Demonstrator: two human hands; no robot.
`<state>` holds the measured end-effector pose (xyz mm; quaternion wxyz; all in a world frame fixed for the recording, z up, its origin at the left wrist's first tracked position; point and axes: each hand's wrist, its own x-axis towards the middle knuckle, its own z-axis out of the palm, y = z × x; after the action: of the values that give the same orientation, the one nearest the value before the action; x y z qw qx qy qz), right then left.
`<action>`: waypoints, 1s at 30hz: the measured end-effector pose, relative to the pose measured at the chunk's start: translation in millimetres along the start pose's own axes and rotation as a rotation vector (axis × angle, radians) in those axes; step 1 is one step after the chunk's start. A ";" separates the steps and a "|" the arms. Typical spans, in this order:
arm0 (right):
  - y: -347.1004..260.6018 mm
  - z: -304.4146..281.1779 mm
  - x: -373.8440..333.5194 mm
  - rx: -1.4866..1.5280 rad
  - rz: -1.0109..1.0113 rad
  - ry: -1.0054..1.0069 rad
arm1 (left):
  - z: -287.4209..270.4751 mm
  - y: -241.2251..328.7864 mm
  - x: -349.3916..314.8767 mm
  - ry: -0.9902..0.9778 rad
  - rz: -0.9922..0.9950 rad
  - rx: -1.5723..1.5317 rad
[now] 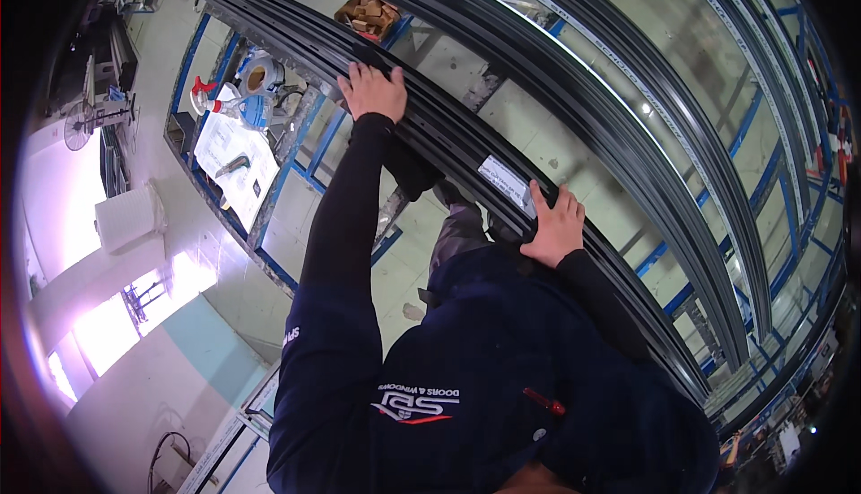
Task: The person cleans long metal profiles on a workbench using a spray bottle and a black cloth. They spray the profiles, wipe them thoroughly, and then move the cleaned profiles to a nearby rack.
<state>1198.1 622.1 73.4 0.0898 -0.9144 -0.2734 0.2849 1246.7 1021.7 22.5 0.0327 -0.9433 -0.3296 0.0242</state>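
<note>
Right hand [558, 227], nearest: palm down on the dark bar [446, 143], thumb spread wide of the fingers. Can't tell if any fingertip hooks the far edge.

Bar lies diagonally just in front of the torso, upper left to lower right. Ridged lengthwise; could be one profile or several side by side, can't tell.

Left hand [372, 95], farther up the bar: laid flat over the top, fingers slightly apart, not wrapped round it.

Handling, my read: metal or hard plastic, stiff along its length, awkward more than fragile. Moderate weight, long lever, so ends would swing. Smooth face likely slips and scratches easily. Best hold: two hands well apart, fingers under the edges, either side of the middle. Keep off the white label [505, 180] near the right hand; paper could slide or peel.

Beyond: more long dark bars [610, 91], roughly parallel. Off to the left: spray bottle [255, 110], tape roll [259, 77], paper sheet [224, 146]. Brown scraps [368, 15] past the bar's upper part.
</note>
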 end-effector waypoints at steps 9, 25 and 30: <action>-13.1 56.8 -2.9 -0.087 0.026 0.181 | 9.4 37.6 -120.0 -0.082 0.138 -0.132; -84.8 -1.6 66.6 0.262 -0.376 0.387 | -43.1 -203.5 -175.1 0.225 -0.824 -2.140; -254.5 -30.3 170.3 0.257 -0.683 0.389 | -76.8 -147.7 -207.6 -0.171 -0.676 -1.865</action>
<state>1218.4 928.0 99.4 0.3426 -0.7892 -0.5014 0.0921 998.1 1004.1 115.5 -0.7404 -0.4432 -0.4694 -0.1870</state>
